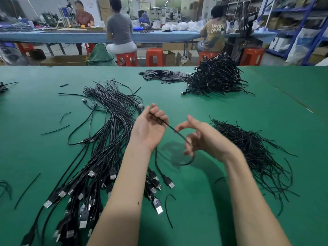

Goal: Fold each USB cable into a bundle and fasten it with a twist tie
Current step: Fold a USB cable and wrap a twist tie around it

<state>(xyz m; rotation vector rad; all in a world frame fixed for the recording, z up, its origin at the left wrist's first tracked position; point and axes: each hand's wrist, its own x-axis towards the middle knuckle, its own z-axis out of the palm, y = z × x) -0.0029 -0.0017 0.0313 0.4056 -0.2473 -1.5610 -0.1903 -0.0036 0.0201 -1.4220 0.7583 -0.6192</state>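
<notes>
On the green worktop (pixel 53 107), a loose spread of black USB cables (pixel 106 139) is seen at the left, their plugs lying toward the near edge. In the middle, one cable (pixel 175 132) is gripped by the curled fingers of the left hand (pixel 150 126) and looped around the partly curled fingers of the right hand (pixel 200 137), both hands being raised above the worktop and held a little apart. At the right, a pile of twist ties (pixel 257 150) is found, and a heap of bundled cables (pixel 216 77) is placed farther back.

The only lettering I can read is on the back of a seated person's tan shirt (pixel 215 35), pale letters spelling "UNKN" over "OWN". I can read nothing on the cable plugs, boxes or shelves.
</notes>
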